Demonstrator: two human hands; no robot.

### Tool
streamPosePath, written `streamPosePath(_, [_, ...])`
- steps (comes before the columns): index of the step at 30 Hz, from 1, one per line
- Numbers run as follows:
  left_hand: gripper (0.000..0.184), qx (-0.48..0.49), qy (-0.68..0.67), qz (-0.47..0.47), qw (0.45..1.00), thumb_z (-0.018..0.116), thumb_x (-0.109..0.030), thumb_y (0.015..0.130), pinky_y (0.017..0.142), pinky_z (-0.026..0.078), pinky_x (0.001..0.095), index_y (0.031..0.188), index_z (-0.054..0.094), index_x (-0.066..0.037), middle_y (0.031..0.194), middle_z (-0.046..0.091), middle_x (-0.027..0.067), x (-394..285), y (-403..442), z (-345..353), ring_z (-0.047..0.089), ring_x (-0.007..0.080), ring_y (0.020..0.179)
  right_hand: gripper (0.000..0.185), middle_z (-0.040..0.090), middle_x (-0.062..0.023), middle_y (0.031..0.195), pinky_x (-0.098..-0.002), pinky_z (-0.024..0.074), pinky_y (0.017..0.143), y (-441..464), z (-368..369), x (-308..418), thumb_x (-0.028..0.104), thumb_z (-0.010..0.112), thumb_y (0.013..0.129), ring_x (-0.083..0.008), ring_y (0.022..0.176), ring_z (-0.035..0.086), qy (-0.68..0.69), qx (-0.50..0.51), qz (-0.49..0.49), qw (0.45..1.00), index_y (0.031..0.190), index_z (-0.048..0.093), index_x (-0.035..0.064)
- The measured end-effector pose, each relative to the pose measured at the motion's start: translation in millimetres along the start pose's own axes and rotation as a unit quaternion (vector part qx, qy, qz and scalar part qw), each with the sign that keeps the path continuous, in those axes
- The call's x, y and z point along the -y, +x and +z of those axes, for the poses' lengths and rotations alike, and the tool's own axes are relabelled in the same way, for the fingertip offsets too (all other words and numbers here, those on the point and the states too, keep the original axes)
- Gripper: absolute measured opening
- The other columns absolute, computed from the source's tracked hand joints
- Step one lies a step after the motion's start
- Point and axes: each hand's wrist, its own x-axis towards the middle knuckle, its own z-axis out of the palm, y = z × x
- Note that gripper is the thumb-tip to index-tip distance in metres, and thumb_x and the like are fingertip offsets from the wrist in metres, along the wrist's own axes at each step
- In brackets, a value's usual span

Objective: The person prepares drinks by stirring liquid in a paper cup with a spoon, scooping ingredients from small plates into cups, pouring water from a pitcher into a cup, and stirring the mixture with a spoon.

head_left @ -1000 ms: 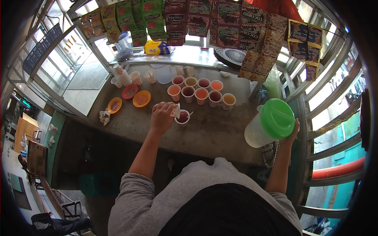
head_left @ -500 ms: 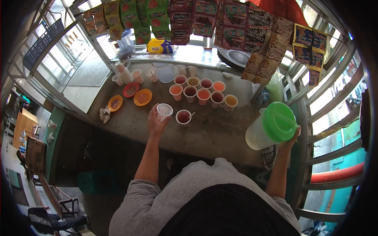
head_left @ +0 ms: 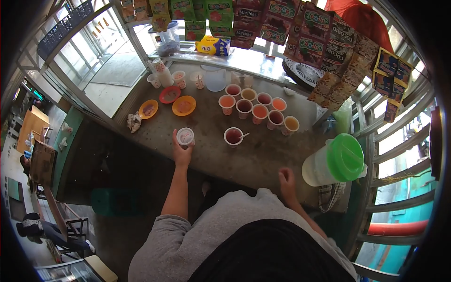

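Note:
My left hand (head_left: 182, 154) grips a small patterned plastic cup (head_left: 185, 137) near the counter's front edge. The cup looks pale inside; whether it contains liquid I cannot tell. To its right stands a cup of dark red drink (head_left: 232, 136) with a white spoon (head_left: 244, 135) leaning in it. My right hand (head_left: 287, 182) hovers by the front edge with fingers curled in and no object visible in them. Further right, the clear pitcher (head_left: 315, 168) with a green lid (head_left: 345, 157) stands on the counter, apart from my right hand.
Several cups of coloured drink (head_left: 259, 113) stand in rows behind. An orange plate (head_left: 183, 106), a red plate (head_left: 169, 95) and a stack of cups (head_left: 162, 75) are at the back left. Drink sachets (head_left: 277, 19) hang above. A checked cloth (head_left: 331, 196) lies below the pitcher.
My right hand has let go of the pitcher and moved left, its fingers curled. My left hand still holds the cup, now slightly lower. The whole view has shifted.

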Motion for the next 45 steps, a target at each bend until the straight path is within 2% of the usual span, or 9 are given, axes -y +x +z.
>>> streamPosePath(3, [0.098,-0.006,0.038,-0.026,0.999,0.080,-0.004,0.080,0.104,0.050,0.0404,0.159,0.022,-0.012,0.144,0.050,0.0195,11,3,-1,0.057,0.0302,0.127,0.032,0.063,-0.0028,0.096,-0.0260,0.0497,0.080,42,41,55,0.013,0.071,0.093,-0.0107,0.086,0.061,0.015,0.119,0.001,0.993,0.122,0.062,0.0046])
streamPosePath(12, [0.112,0.095,0.062,-0.050,0.992,0.082,-0.005,0.073,0.087,0.053,0.0372,0.163,0.018,-0.026,0.149,0.046,0.0140,9,11,-48,0.057,0.0288,0.119,0.026,0.066,-0.0003,0.087,-0.0248,0.0499,0.072,111,132,79,0.018,0.075,0.093,-0.0078,0.077,0.059,0.089,0.044,-0.002,0.995,0.111,0.069,0.0002])
streamPosePath(16, [0.092,0.138,0.085,-0.057,0.985,0.071,-0.004,0.076,0.083,0.053,0.0317,0.158,0.034,-0.021,0.147,0.050,0.0095,28,41,-82,0.058,0.0227,0.114,0.021,0.069,-0.0033,0.083,-0.0276,0.0507,0.072,121,141,119,0.013,0.074,0.091,-0.0114,0.072,0.062,0.034,0.020,-0.068,0.997,0.108,0.070,-0.0003])
streamPosePath(18, [0.085,0.154,0.083,-0.059,0.983,0.069,-0.004,0.076,0.082,0.053,0.0284,0.155,0.040,-0.019,0.146,0.051,0.0081,31,54,-90,0.059,0.0205,0.112,0.023,0.069,-0.0072,0.084,-0.0305,0.0515,0.072,120,143,147,0.009,0.073,0.087,-0.0164,0.072,0.064,-0.120,0.029,-0.225,0.967,0.109,0.071,0.0017])
streamPosePath(27, [0.051,0.220,-0.021,-0.047,0.974,0.062,-0.006,0.086,0.083,0.054,0.0315,0.136,0.060,-0.011,0.125,0.066,0.0084,28,135,-81,0.064,0.0173,0.094,0.014,0.071,-0.0103,0.088,-0.0323,0.0519,0.072,113,165,145,0.010,0.073,0.087,-0.0180,0.070,0.065,-0.160,0.041,-0.091,0.982,0.099,0.075,0.0035])
streamPosePath(32, [0.033,0.481,0.094,-0.135,0.861,0.067,-0.031,0.097,0.077,0.052,0.0289,0.118,0.067,-0.006,0.099,0.071,0.0033,53,174,-73,0.063,0.0112,0.081,0.009,0.072,-0.0092,0.087,-0.0341,0.0497,0.069,112,171,155,0.011,0.073,0.087,-0.0190,0.070,0.067,-0.168,-0.024,-0.141,0.975,0.092,0.075,0.0039])
streamPosePath(38, [0.036,0.529,0.132,-0.192,0.816,0.065,-0.041,0.098,0.073,0.048,0.0256,0.121,0.067,-0.012,0.102,0.069,-0.0030,37,200,-55,0.060,0.0087,0.082,0.008,0.073,-0.0085,0.085,-0.0356,0.0483,0.068,104,171,148,0.009,0.073,0.086,-0.0225,0.068,0.066,-0.222,-0.095,-0.179,0.954,0.092,0.074,0.0041])
streamPosePath(42, [0.032,0.542,0.088,-0.188,0.814,0.068,-0.036,0.097,0.072,0.048,0.0276,0.118,0.067,-0.011,0.099,0.067,-0.0035,29,205,-68,0.061,0.0095,0.080,0.012,0.073,-0.0096,0.085,-0.0339,0.0514,0.071,97,173,148,0.010,0.075,0.087,-0.0203,0.076,0.069,-0.201,-0.070,-0.110,0.971,0.096,0.074,0.0037])
streamPosePath(45, [0.025,0.300,0.097,0.006,0.949,0.072,-0.023,0.092,0.077,0.052,0.0305,0.110,0.070,-0.006,0.096,0.067,0.0056,42,214,-106,0.062,0.0138,0.078,0.015,0.072,-0.0099,0.088,-0.0317,0.0530,0.074,95,175,152,0.010,0.076,0.088,-0.0173,0.082,0.069,-0.139,-0.100,-0.058,0.983,0.100,0.073,0.0022])
